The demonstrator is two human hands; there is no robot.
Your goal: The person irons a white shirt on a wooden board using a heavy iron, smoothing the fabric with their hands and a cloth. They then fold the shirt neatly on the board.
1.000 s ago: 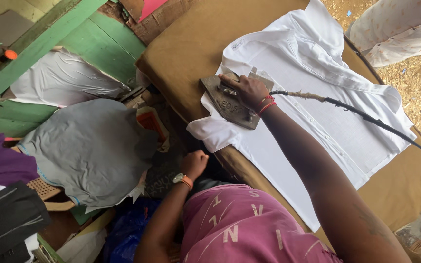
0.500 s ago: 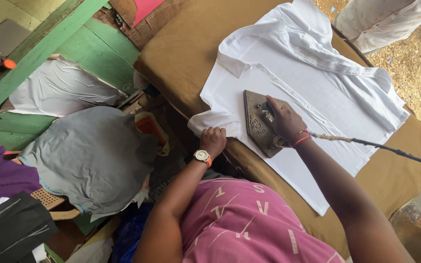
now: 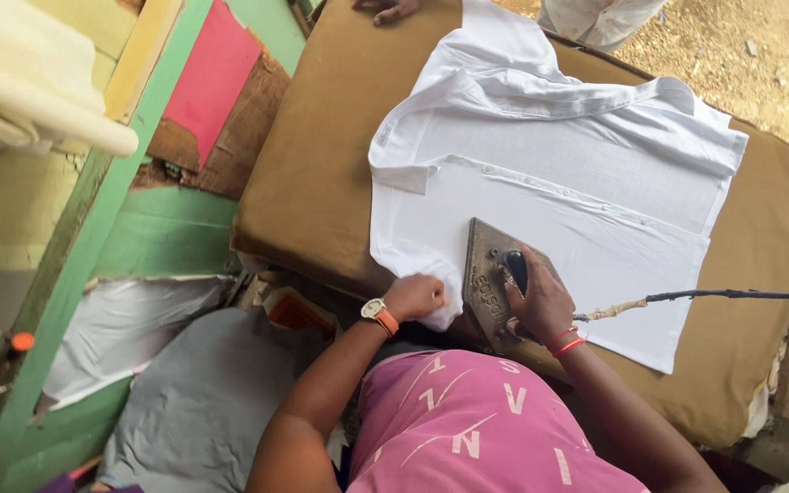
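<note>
On the brown table (image 3: 321, 183), right hand (image 3: 541, 306) fingers grip the iron (image 3: 495, 288); left hand (image 3: 415, 297) fingers pinch the white shirt (image 3: 577, 192)

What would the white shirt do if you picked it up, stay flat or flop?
The white shirt would probably flop: its thin cloth already folds at the collar. It looks light, so the left hand pinches its edge while the iron rests on it.

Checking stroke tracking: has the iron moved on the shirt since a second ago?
Yes. The iron slid off the sleeve area onto the shirt body near the table's front edge.
</note>
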